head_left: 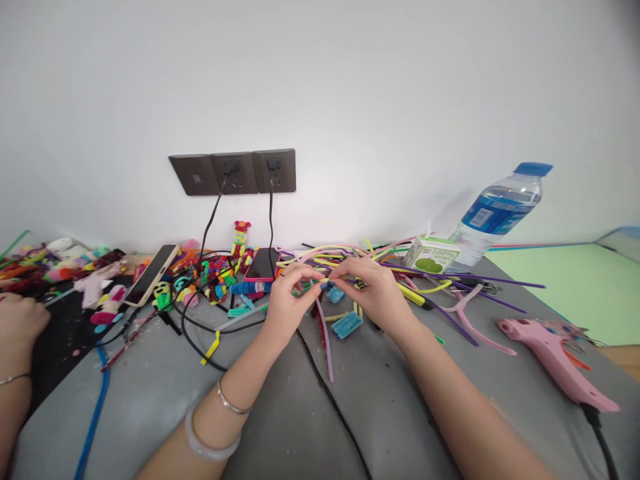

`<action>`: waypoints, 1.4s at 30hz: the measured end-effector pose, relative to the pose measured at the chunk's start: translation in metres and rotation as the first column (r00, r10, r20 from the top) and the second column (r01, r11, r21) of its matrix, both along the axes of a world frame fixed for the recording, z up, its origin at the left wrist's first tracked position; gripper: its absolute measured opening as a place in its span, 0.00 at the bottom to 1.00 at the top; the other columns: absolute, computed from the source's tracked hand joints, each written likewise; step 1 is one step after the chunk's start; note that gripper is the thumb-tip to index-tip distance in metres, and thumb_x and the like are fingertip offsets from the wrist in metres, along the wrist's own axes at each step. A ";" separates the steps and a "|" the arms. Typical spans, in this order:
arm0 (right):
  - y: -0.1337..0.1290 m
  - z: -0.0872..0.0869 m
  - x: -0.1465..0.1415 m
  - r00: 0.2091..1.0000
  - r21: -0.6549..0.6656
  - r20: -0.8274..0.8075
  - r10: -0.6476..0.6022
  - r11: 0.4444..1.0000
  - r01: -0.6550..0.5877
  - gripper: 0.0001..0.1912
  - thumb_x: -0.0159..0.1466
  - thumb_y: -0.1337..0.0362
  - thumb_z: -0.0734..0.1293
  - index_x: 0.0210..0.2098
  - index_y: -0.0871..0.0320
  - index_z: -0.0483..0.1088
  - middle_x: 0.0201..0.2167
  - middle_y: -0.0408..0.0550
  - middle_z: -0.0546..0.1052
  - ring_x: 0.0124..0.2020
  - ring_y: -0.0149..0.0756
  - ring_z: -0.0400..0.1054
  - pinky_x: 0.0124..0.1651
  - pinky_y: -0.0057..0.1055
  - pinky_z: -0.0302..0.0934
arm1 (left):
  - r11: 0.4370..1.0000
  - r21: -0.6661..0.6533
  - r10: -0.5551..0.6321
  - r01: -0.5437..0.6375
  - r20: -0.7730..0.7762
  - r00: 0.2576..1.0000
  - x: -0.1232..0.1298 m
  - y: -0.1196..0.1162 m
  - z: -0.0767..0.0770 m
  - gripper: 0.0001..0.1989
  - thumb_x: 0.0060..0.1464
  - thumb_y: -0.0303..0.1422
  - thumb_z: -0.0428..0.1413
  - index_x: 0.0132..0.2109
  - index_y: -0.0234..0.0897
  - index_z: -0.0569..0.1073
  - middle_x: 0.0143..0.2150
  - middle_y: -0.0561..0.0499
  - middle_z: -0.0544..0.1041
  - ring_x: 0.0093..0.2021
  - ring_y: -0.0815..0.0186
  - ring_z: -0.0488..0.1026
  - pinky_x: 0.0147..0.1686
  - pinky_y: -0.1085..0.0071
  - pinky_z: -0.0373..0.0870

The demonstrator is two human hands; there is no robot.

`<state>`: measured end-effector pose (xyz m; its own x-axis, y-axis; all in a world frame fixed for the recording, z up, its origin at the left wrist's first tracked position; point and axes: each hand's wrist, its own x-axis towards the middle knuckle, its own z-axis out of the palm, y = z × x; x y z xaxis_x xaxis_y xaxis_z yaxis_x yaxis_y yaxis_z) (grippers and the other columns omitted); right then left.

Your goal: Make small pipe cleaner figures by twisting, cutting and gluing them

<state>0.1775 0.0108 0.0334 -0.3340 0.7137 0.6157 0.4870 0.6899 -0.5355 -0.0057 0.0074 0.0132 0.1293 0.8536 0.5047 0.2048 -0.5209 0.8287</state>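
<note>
My left hand (293,297) and my right hand (373,290) meet fingertip to fingertip above the grey table (270,413). Each pinches with thumb and forefinger at a tiny piece, with a speck of blue at the fingertips; its kind is too small to tell. Just below my right hand lies a light-blue fuzzy bundle (347,325), with a smaller blue piece behind it. A lilac pipe cleaner (327,347) sticks out toward me between my wrists. Behind both hands spreads a loose pile of coloured pipe cleaners (320,252).
On the right are a pink glue gun (555,360), a tilted water bottle (500,213) and a small green-and-white box (431,255). Phones (153,275) and fuzzy figures (241,237) crowd the left, with black cables (330,393) across the table. Another person's hand (20,327) is at far left.
</note>
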 end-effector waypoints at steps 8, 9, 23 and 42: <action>-0.001 -0.002 -0.004 1.000 0.002 -0.008 -0.009 1.000 0.009 0.06 0.65 0.69 0.65 0.32 0.55 0.71 0.31 0.47 0.78 0.35 0.39 0.72 0.42 0.36 0.64 | 1.000 0.018 0.004 -0.004 0.039 0.999 0.001 0.000 -0.004 0.03 0.55 0.28 0.58 0.33 0.38 0.75 0.38 0.48 0.76 0.41 0.63 0.73 0.34 0.70 0.67; -0.001 -0.002 -0.005 1.000 0.005 -0.008 -0.009 1.000 0.009 0.06 0.65 0.70 0.65 0.32 0.55 0.71 0.31 0.47 0.78 0.35 0.39 0.72 0.42 0.36 0.64 | 1.000 0.025 0.006 -0.007 0.041 0.999 0.001 0.000 -0.004 0.03 0.55 0.27 0.57 0.32 0.37 0.74 0.38 0.48 0.76 0.41 0.63 0.73 0.35 0.70 0.67; -0.002 -0.004 -0.004 1.000 -0.005 0.016 -0.017 1.000 0.018 0.05 0.65 0.70 0.65 0.34 0.55 0.71 0.32 0.47 0.78 0.36 0.39 0.71 0.42 0.35 0.62 | 0.962 0.274 0.053 -0.017 -0.125 0.991 -0.003 0.001 -0.003 0.06 0.59 0.26 0.55 0.33 0.37 0.70 0.37 0.50 0.73 0.39 0.66 0.72 0.44 0.67 0.68; 0.005 0.000 0.010 1.000 -0.142 -0.019 -0.012 0.990 0.009 0.05 0.64 0.65 0.65 0.34 0.56 0.74 0.34 0.48 0.80 0.38 0.39 0.73 0.43 0.34 0.61 | 0.980 0.200 0.040 -0.012 -0.135 0.990 -0.001 0.002 -0.004 0.07 0.56 0.24 0.54 0.31 0.38 0.67 0.38 0.49 0.74 0.42 0.65 0.73 0.42 0.68 0.69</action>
